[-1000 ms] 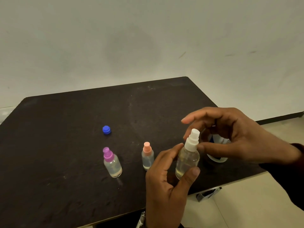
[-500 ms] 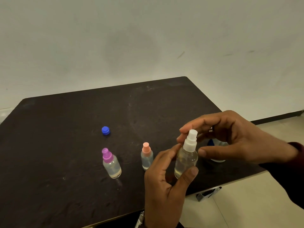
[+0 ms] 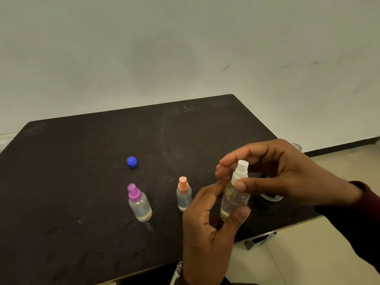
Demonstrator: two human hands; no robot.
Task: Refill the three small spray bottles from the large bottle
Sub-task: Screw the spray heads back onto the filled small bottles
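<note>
Two bare hands, dark maroon sleeve (image 3: 362, 214) (right arm), silvery wristband (image 3: 177, 272) at left wrist
</note>
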